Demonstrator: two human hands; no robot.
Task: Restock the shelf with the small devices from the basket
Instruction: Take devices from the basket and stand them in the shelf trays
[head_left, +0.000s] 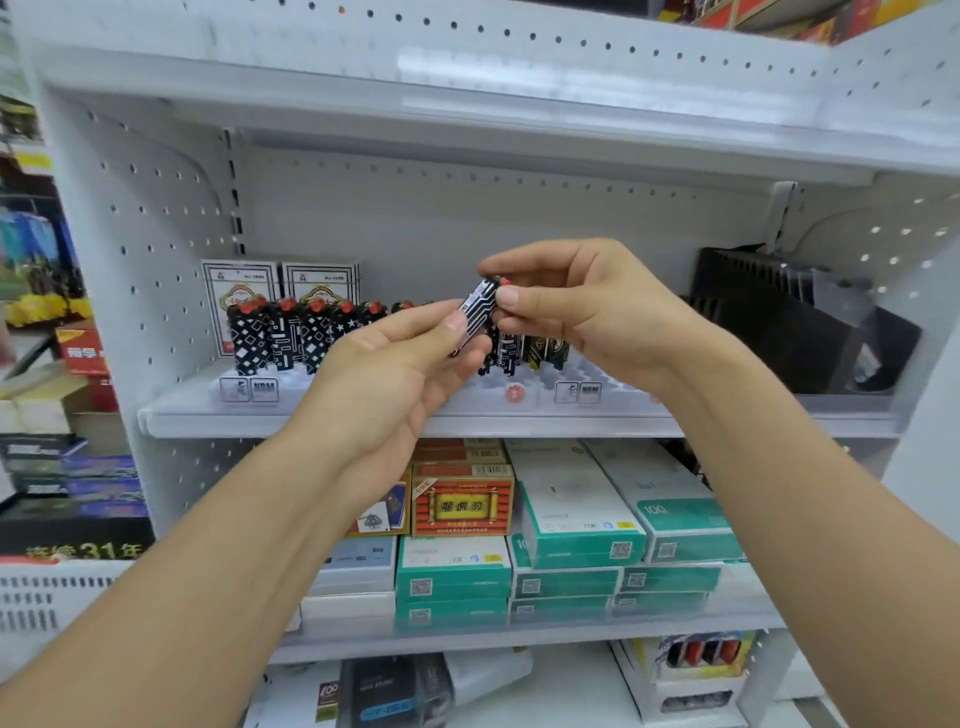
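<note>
A small black-and-white patterned device with a red top (477, 310) is held tilted in front of the middle shelf. My left hand (395, 374) pinches its lower end between thumb and fingers. My right hand (576, 306) pinches its upper end by the red top. Behind the hands, a row of the same devices (291, 332) stands upright in a white slotted tray (363, 387) on the shelf (311, 421), with more (524, 348) to the right of the hands. A white basket (47, 597) shows at the lower left edge.
Two white card boxes (244, 283) stand behind the device row. A black display rack (789, 322) sits at the shelf's right. Teal and white boxes (571, 530) and a red-and-yellow box (462, 501) fill the shelf below. Stacked goods line the left aisle.
</note>
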